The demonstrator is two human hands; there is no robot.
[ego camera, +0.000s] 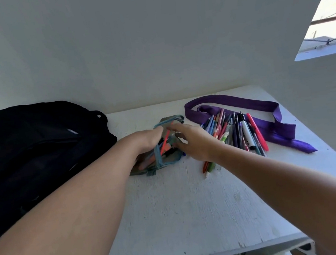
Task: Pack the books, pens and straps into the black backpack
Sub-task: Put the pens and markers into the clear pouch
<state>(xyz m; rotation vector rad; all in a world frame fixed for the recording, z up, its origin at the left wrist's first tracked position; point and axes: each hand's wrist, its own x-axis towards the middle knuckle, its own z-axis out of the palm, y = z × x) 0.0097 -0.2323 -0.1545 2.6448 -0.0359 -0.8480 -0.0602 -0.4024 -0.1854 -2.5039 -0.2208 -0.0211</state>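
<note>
Both hands met over a small olive pencil pouch (170, 161) with a blue zip edge, lying near the middle of the white counter (183, 210). The left hand (145, 139) gripped the pouch's near-left side, holding its mouth apart. The right hand (194, 141) reached in from the right with fingers loosely spread at the opening; whether it pinched anything I could not tell. Several pens already sat inside the pouch. A pile of loose pens (239, 133) lay just right of the right hand, partly on a purple strap (244, 102). The black backpack (33, 156) rested at the counter's left edge, against the wall.
</note>
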